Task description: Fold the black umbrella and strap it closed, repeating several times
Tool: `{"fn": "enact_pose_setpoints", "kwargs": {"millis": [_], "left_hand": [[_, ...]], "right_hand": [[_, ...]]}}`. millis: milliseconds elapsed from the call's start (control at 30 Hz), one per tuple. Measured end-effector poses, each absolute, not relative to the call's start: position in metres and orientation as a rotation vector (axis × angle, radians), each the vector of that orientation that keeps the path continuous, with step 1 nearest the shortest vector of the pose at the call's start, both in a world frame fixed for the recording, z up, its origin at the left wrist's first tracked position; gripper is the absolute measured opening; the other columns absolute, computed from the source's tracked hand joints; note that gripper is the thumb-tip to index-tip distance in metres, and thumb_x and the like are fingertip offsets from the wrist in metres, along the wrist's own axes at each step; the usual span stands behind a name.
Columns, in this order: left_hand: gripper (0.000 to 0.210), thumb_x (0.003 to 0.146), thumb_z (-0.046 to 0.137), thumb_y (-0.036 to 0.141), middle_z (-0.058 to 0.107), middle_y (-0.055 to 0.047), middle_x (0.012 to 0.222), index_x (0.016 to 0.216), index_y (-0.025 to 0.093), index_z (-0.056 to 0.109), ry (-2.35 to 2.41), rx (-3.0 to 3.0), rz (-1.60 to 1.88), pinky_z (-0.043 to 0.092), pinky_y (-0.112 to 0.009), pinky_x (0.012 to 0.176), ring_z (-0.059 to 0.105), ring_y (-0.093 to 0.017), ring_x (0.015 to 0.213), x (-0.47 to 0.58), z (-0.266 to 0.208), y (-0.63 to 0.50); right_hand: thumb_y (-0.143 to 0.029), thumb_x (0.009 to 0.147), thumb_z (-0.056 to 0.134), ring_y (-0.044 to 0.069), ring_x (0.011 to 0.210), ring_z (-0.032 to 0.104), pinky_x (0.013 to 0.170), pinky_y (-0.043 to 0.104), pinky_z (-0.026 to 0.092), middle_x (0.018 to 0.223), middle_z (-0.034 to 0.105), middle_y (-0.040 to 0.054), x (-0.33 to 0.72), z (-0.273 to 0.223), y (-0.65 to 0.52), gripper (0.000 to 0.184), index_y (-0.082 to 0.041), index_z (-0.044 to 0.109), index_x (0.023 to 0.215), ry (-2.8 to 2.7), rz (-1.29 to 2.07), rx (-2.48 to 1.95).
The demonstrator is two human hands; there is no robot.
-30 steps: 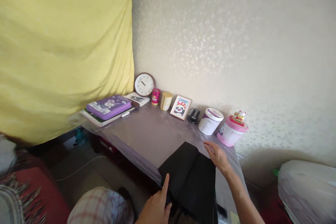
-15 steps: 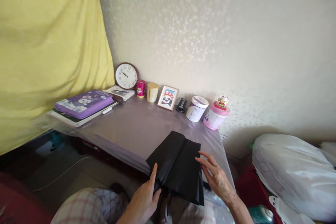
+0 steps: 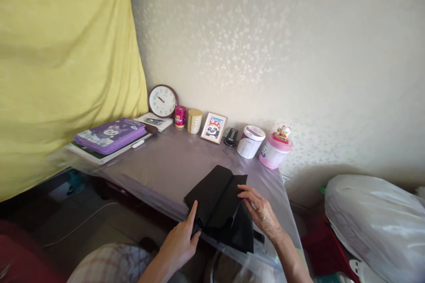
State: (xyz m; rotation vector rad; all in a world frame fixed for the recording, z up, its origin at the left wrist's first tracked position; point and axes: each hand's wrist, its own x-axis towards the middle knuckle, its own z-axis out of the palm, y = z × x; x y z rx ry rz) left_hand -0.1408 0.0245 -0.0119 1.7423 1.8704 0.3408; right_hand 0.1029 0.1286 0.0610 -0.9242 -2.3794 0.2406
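Observation:
A black folded sheet (image 3: pixel 212 194), thin like cloth or plastic, lies at the table's front edge with a crease down its middle. My left hand (image 3: pixel 181 239) grips its lower left corner, index finger stretched along the top and thumb beneath. On the other side, my right hand (image 3: pixel 259 208) pinches the right edge and lifts that flap, which curls upward. Another black layer shows below the raised flap and hangs towards the table edge. Beside my right hand, a small black strip (image 3: pixel 259 236) rests on the table.
Along the wall stand a clock (image 3: pixel 163 101), a pink can (image 3: pixel 180 116), a panda picture frame (image 3: pixel 214 128), a white tub (image 3: pixel 251 142) and a pink tub (image 3: pixel 275 151). A purple case (image 3: pixel 111 135) sits at left. A white bag (image 3: pixel 375 216) bulges beyond the table's right side.
My right hand has moved left, folding the sheet's right flap up and inward and uncovering the layer below. My left hand keeps its grip. The view has shifted slightly.

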Motion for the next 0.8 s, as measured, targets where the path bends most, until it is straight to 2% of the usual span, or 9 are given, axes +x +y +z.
{"fn": "enact_pose_setpoints", "kwargs": {"millis": [200,400,800], "left_hand": [[0.074,0.089,0.039,0.027,0.067,-0.008,0.094,0.144,0.016,-0.01,1.863,1.738,0.267,0.042,-0.028,0.074,0.062,-0.022,0.088,-0.137,-0.008,0.027],[0.072,0.089,0.038,0.025,0.067,-0.011,0.097,0.144,0.013,-0.006,1.842,1.767,0.276,0.042,-0.029,0.076,0.062,-0.023,0.09,-0.137,-0.009,0.027],[0.068,0.088,0.041,0.024,0.066,-0.014,0.102,0.145,0.011,0.006,1.898,1.76,0.189,0.043,-0.031,0.076,0.062,-0.025,0.094,-0.137,0.009,0.029]], "right_hand": [[-0.018,0.093,0.036,0.015,0.102,0.059,0.087,0.03,0.049,0.11,0.059,0.0068,0.069,0.066,0.145,0.02,-0.023,0.053,0.103,-2.354,0.228,-0.792],[-0.02,0.093,0.037,0.015,0.092,0.06,0.081,0.029,0.05,0.098,0.059,0.0063,0.032,0.06,0.162,0.018,-0.022,0.054,0.1,-2.28,0.178,-0.759],[-0.015,0.092,0.037,0.015,0.088,0.06,0.077,0.024,0.049,0.101,0.059,0.0062,-0.027,0.034,0.184,0.02,-0.021,0.056,0.096,-2.403,-0.005,-0.907]]}}
